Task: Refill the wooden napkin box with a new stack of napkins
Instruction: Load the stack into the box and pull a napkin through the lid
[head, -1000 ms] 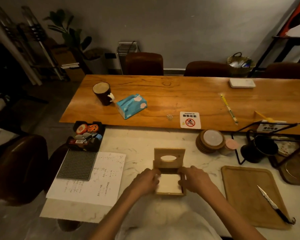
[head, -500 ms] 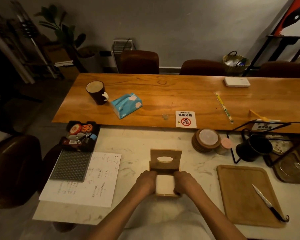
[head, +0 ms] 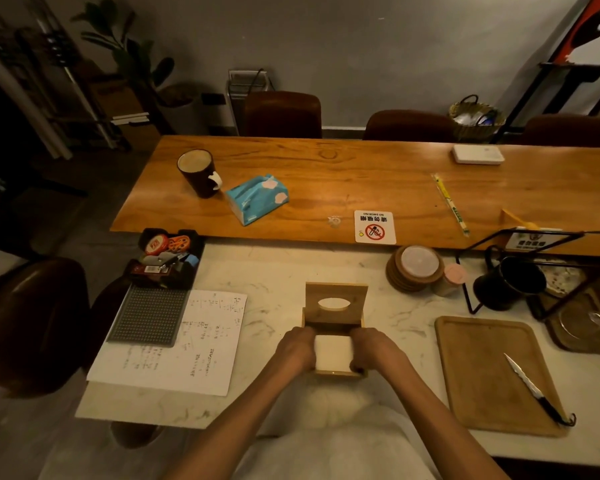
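Observation:
The wooden napkin box [head: 340, 373] sits on the marble table in front of me, its hinged lid [head: 336, 291] with an oval slot standing upright at the back. A white stack of napkins [head: 332, 352] lies inside the box. My left hand [head: 296, 348] presses against the stack's left side and my right hand [head: 369, 348] against its right side, fingers curled down into the box. The fingertips are hidden inside.
A printed sheet [head: 177, 344] and a dark studded mat [head: 148, 316] lie to the left. A wooden tray [head: 478, 358] with a knife [head: 534, 389] sits right. Coasters [head: 414, 270], a black pitcher [head: 506, 285] and a blue tissue pack [head: 257, 199] stand beyond.
Both hands have closed in tighter on the napkin stack and sunk lower into the box. The view has shifted slightly.

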